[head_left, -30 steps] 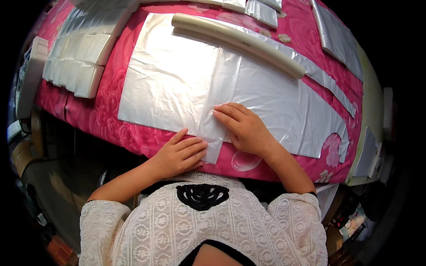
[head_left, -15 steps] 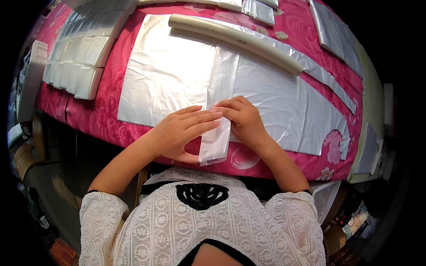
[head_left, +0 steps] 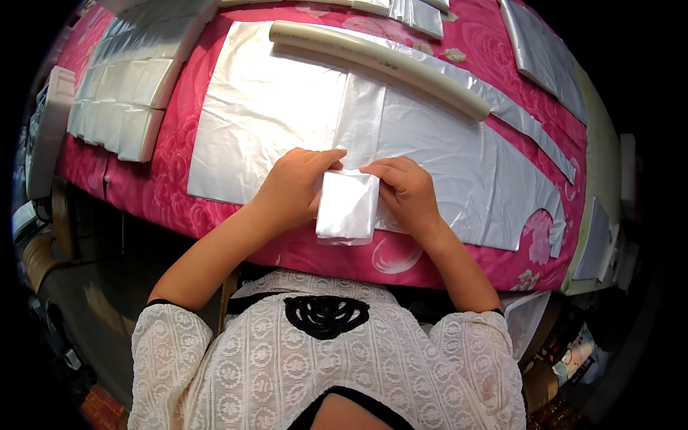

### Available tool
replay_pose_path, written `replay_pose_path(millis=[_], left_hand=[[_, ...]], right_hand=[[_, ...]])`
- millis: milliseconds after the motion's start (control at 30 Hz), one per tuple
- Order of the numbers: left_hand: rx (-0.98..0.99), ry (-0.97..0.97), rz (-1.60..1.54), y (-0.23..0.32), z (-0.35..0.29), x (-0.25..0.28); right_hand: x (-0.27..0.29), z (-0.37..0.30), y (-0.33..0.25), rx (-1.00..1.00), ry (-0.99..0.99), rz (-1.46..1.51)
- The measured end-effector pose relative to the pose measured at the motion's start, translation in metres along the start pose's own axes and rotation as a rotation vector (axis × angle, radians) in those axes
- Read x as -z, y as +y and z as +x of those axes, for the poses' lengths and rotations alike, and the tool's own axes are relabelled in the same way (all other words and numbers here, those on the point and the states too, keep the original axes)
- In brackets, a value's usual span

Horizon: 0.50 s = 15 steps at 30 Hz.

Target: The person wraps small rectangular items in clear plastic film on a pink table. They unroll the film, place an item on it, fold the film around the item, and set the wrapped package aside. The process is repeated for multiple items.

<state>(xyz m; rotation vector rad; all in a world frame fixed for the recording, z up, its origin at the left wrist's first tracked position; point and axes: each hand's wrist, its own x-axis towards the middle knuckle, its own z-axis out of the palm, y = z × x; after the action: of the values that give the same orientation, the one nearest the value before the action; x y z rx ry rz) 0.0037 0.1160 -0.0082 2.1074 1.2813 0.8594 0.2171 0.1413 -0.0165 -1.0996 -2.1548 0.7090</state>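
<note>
A small folded packet of clear plastic film [head_left: 347,206] hangs over the tabletop's near edge, glossy and whitish; its upper end runs on as a narrow strip [head_left: 360,122] toward twelve o'clock, lying flat across a wide clear sheet [head_left: 272,107].

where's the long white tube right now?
In the head view, the long white tube lies slantwise across the far edge of the silvery plastic sheets on the pink table, beyond both hands.
</note>
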Motion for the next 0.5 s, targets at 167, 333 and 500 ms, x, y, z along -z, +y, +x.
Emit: replay_pose_path(millis=[167,333,500], left_hand=[[0.432,0.071,-0.329,0.008,0.027,0.007],[-0.006,0.101,0.085,0.006,0.017,-0.006],[-0.030,-0.155,0.409,0.006,0.003,-0.034]], right_hand=[[0.003,0.025,-0.010,-0.458,-0.067,0.137],[0.012,0.044,-0.005,-0.697,-0.219,0.289],[0.012,0.048,-0.003,-0.782,-0.240,0.339]])
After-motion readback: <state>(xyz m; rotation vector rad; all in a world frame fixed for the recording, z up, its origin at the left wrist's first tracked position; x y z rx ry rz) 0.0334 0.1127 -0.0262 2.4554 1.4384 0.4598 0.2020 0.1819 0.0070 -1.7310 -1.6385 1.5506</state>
